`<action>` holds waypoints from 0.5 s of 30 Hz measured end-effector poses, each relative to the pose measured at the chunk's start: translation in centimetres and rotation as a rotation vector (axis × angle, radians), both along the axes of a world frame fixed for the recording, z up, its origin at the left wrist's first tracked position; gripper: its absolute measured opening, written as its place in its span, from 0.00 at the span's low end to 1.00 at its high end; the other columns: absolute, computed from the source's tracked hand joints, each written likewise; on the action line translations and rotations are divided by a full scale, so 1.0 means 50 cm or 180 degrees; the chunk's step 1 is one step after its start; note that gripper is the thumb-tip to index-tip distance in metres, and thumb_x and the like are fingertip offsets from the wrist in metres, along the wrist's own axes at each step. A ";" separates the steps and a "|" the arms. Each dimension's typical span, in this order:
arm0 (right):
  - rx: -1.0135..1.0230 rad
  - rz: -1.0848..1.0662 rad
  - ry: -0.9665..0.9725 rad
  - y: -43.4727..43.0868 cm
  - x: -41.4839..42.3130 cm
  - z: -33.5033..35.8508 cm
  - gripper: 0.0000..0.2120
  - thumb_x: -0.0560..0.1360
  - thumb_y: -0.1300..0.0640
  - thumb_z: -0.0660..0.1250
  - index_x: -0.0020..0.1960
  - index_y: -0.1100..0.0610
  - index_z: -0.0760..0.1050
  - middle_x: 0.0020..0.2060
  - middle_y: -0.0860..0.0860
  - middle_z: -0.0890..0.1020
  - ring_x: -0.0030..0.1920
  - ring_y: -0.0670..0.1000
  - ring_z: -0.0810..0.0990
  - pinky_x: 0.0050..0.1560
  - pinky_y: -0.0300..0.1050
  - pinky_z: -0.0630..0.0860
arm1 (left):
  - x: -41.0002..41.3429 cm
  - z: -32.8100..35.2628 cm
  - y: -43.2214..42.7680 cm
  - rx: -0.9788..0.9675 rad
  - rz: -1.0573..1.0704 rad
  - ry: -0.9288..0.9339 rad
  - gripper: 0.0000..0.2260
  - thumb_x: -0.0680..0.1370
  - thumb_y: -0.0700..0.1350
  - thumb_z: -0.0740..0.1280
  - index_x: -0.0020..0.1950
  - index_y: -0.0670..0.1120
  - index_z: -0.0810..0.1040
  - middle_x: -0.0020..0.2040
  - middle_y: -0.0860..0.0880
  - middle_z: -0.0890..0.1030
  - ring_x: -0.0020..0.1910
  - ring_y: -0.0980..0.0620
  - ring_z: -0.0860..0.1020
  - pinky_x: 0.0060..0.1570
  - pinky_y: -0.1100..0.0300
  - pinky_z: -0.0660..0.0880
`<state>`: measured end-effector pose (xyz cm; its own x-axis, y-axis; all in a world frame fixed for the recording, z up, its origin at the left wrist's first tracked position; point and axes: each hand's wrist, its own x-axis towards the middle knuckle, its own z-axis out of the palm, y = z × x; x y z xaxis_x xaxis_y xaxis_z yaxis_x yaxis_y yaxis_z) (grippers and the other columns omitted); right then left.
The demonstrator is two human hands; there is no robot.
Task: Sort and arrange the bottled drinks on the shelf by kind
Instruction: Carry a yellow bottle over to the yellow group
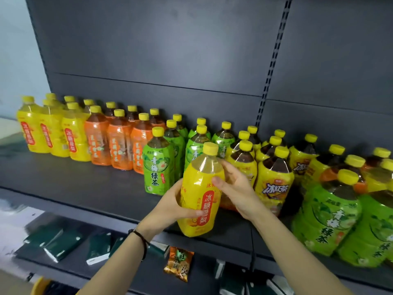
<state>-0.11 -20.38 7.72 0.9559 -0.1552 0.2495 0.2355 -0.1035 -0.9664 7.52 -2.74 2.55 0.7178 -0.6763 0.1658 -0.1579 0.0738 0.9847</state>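
Note:
A yellow pear-drink bottle point(202, 192) with a red label stripe is held upright in front of the shelf edge. My left hand point(176, 203) grips its lower body from the left, and my right hand point(234, 184) curls round its shoulder from the right. On the dark shelf point(74, 177) stand rows by kind: yellow pear bottles point(49, 133) at far left, orange-labelled tea point(119, 143), green-labelled tea point(158, 167), then yellow iced-tea bottles point(274, 179). At the right, big green bottles point(327, 218) stand mixed with yellow and orange ones.
The lower shelf holds several dark green packets point(61, 245) and an orange snack bag point(178, 264). A slotted upright point(270, 71) divides the grey back panel. Bare shelf surface lies in front of the left rows.

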 end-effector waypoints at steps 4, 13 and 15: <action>-0.0151 0.0064 0.0003 0.060 0.047 -0.020 0.25 0.65 0.52 0.72 0.60 0.42 0.71 0.52 0.37 0.83 0.57 0.40 0.80 0.51 0.38 0.78 | 0.048 -0.021 0.058 0.0057 0.0057 -0.0011 0.42 0.55 0.51 0.83 0.66 0.51 0.70 0.58 0.50 0.82 0.58 0.49 0.80 0.50 0.56 0.78; -0.0143 0.0185 -0.0034 0.281 0.198 -0.037 0.26 0.69 0.48 0.71 0.64 0.38 0.67 0.58 0.41 0.80 0.59 0.42 0.78 0.52 0.38 0.77 | 0.177 -0.043 0.277 -0.0177 0.0469 -0.0184 0.34 0.63 0.43 0.80 0.66 0.50 0.70 0.59 0.50 0.80 0.59 0.49 0.79 0.52 0.56 0.77; -0.0195 0.0172 -0.0029 0.337 0.235 -0.041 0.26 0.69 0.48 0.70 0.66 0.38 0.67 0.59 0.40 0.79 0.60 0.41 0.78 0.55 0.40 0.77 | 0.211 -0.047 0.330 -0.0177 0.0536 -0.0224 0.34 0.64 0.42 0.79 0.66 0.49 0.69 0.60 0.50 0.80 0.59 0.49 0.79 0.52 0.56 0.77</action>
